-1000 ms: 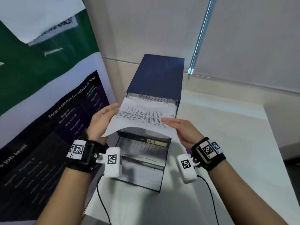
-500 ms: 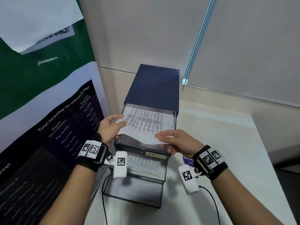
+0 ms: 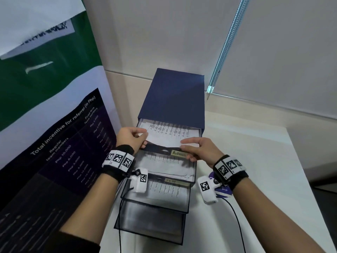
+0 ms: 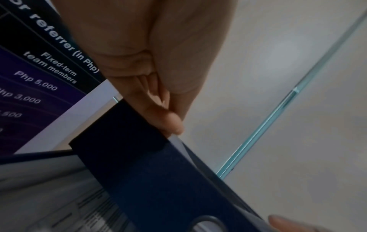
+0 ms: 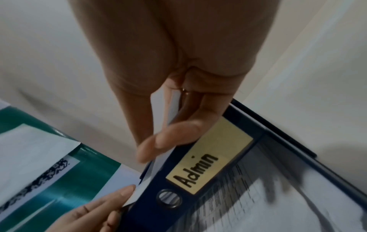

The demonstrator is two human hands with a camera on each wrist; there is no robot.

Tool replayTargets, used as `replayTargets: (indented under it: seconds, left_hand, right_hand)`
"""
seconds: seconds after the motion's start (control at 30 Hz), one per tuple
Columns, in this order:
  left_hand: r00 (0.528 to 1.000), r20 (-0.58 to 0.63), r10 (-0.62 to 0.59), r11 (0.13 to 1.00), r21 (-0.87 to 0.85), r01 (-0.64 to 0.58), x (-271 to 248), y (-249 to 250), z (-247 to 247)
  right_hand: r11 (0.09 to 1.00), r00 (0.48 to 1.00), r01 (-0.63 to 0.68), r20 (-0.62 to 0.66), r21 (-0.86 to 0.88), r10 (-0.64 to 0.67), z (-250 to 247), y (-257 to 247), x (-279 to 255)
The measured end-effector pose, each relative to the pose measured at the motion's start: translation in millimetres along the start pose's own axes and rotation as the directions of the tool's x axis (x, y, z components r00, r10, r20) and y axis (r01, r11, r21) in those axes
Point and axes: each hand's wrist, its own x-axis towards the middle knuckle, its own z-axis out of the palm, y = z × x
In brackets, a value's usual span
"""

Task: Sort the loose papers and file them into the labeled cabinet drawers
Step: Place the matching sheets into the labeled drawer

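Note:
A dark blue cabinet [image 3: 175,95] stands on the white table. Its top drawer [image 3: 160,149], labelled "Admin" [image 5: 208,155], is pulled partly out. A printed paper sheet [image 3: 169,134] lies in it, its near edge over the drawer front. My left hand [image 3: 145,139] pinches the sheet's near left corner at the drawer front, thumb on top. My right hand [image 3: 182,145] pinches the near right edge, thumb above and fingers against the front; the white paper [image 5: 170,108] shows between them. In the left wrist view, my curled fingers [image 4: 170,124] sit at the drawer front's top edge [image 4: 158,180].
Below the top drawer, three more drawers stand pulled out in steps, two holding papers [image 3: 164,165] [image 3: 167,192]. A large banner [image 3: 54,143] leans close on the left. A blind chain [image 3: 226,44] hangs behind. A purple-and-white object [image 3: 223,191] lies on the table [image 3: 264,170] under my right wrist.
The sheet was held above the cabinet; both hands have lowered it into the top drawer and come down to the drawer front.

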Motion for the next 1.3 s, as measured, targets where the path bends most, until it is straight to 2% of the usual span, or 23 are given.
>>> replayTargets:
  seconds: [0.03,0.1,0.17,0.23,0.37,0.5,0.53,0.6,0.7,0.77,0.83,0.87,0.93,1.0,1.03,1.1,1.13,1.17,1.23,1.3]
  left_hand:
    - [1.0,-0.019,0.017,1.0,0.02,-0.016,4,1,3]
    - [0.995,-0.055,0.087,0.977,0.2,-0.074,13,3,8]
    - [0.983,-0.052,0.173,0.909,0.392,-0.14,23,6,12]
    - [0.98,-0.013,0.197,0.867,0.47,-0.168,32,8,17]
    - [0.987,0.054,0.154,0.76,0.632,-0.153,47,10,30]
    - [0.982,0.176,0.064,0.579,0.795,-0.18,47,11,37]
    - [0.98,0.192,0.056,0.558,0.808,-0.19,45,11,37]
    - [0.978,0.197,0.064,0.569,0.799,-0.198,39,13,34]
    - [0.964,0.164,0.211,0.686,0.678,-0.265,18,8,15]
    - [0.933,0.053,0.357,0.759,0.566,-0.323,-2,-7,-7]
    - [0.906,-0.109,0.409,0.816,0.488,-0.31,-21,-33,-28]
    - [0.904,-0.184,0.386,0.844,0.467,-0.265,-30,-51,-38]
    - [0.908,-0.336,0.248,0.903,0.421,-0.091,-47,-89,-52]
    - [0.896,-0.445,0.002,0.908,0.377,0.185,-62,-126,-61]
    - [0.88,-0.448,-0.157,0.858,0.379,0.346,-72,-142,-63]
    - [0.807,-0.371,-0.46,0.703,0.404,0.586,-95,-169,-66]
    - [0.767,-0.307,-0.563,0.663,0.386,0.641,-105,-182,-65]
    - [0.743,-0.239,-0.625,0.666,0.332,0.668,-116,-192,-61]
    - [0.729,-0.066,-0.681,0.716,0.149,0.682,-133,-211,-49]
    - [0.704,0.048,-0.709,0.705,0.005,0.709,-145,-220,-32]
  right_hand:
    - [0.999,1.0,0.008,0.003,-0.036,-0.008,0,-1,1]
    - [0.994,1.0,0.024,-0.011,-0.111,-0.026,-1,-2,4]
    - [0.984,0.997,0.042,-0.049,-0.174,-0.051,-1,-4,10]
    - [0.976,0.994,0.034,-0.098,-0.216,-0.057,-4,-7,19]
    - [0.942,0.991,-0.021,-0.13,-0.335,-0.024,-5,-15,34]
    - [0.912,0.999,-0.025,-0.054,-0.409,0.003,0,-19,30]
    - [0.915,1.0,-0.009,-0.027,-0.403,-0.002,2,-19,28]
    - [0.924,0.999,0.049,0.04,-0.379,-0.036,4,-17,20]
    - [0.873,0.985,0.168,0.108,-0.458,-0.133,10,-11,4]
    - [0.758,0.964,0.259,0.111,-0.599,-0.242,17,-5,-5]
    - [0.58,0.938,0.304,0.131,-0.756,-0.321,24,3,-11]
    - [0.481,0.927,0.312,0.15,-0.82,-0.344,30,8,-13]
    - [0.345,0.912,0.319,0.186,-0.883,-0.367,43,18,-17]
    - [0.21,0.877,0.343,0.233,-0.915,-0.419,56,28,-22]
    - [0.132,0.854,0.353,0.261,-0.926,-0.451,63,32,-25]
    - [-0.001,0.815,0.356,0.311,-0.935,-0.489,72,43,-27]
    - [-0.045,0.806,0.352,0.328,-0.935,-0.492,75,48,-27]
    - [-0.072,0.805,0.343,0.333,-0.937,-0.491,77,53,-28]
    - [-0.107,0.811,0.304,0.316,-0.947,-0.492,78,60,-26]
    - [-0.148,0.814,0.28,0.316,-0.948,-0.486,74,65,-26]
